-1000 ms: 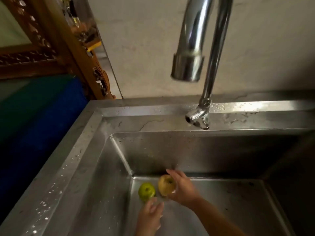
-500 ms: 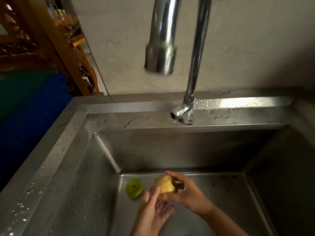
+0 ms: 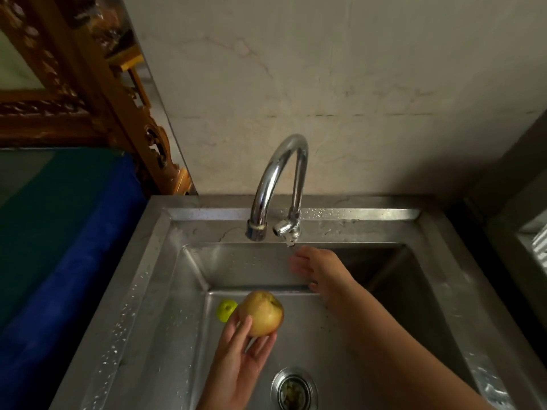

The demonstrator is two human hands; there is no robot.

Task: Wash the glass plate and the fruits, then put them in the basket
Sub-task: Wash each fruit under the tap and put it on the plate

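A yellow-red apple (image 3: 262, 312) is held above the sink floor in my left hand (image 3: 239, 359), fingers curled up around its underside. A small green fruit (image 3: 225, 310) lies on the sink bottom at the far left corner, just behind the apple. My right hand (image 3: 319, 269) reaches toward the back of the basin with fingers spread, just below the tap handle (image 3: 284, 229); it holds nothing. The chrome faucet (image 3: 278, 179) arches over the back rim, and no water runs from it. No glass plate or basket is in view.
The steel sink (image 3: 154, 291) has wet, droplet-covered rims and a drain (image 3: 293, 389) at the near centre. A blue and green surface (image 3: 59, 247) lies to the left, with carved wooden furniture (image 3: 88, 93) behind it. A beige wall stands behind the faucet.
The apple passed from my right hand into my left hand and rose off the sink floor. My right hand let go and moved up toward the tap handle. The camera view pulled back.
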